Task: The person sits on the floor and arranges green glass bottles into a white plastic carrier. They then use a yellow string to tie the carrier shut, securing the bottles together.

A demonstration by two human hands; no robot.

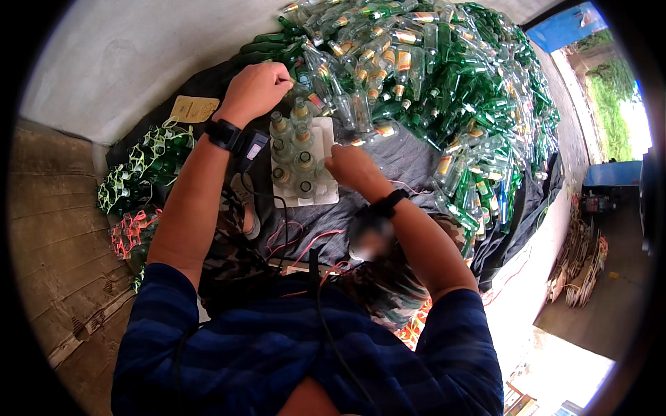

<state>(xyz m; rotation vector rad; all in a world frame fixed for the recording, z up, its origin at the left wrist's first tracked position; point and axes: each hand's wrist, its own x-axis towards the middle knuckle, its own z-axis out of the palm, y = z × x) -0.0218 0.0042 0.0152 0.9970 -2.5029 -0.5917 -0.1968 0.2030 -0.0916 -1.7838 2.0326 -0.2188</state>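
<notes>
Clear glass bottles (305, 162) stand upright, close together, on a white foam tray (328, 196). At the tray's right side, my right hand (356, 169) has its fingers closed at the top of another clear glass bottle (324, 174), whose neck they hide. My left hand (260, 91) is beyond the tray's far left corner, beside the near edge of the bottle pile. Its thumb and fingers are bent together near the loose bottles; whether they hold one is unclear. Wrist straps and a small black device with a cable are on my arms.
A large heap of green and clear bottles (416, 67) rises beyond the tray on dark cloth (411, 156). Netted green bottles (161, 151) and pink-tied bottles (134, 234) lie left. A yellow card (194, 109) is by the wall. Pink string (322, 236) and a black cable cross nearby.
</notes>
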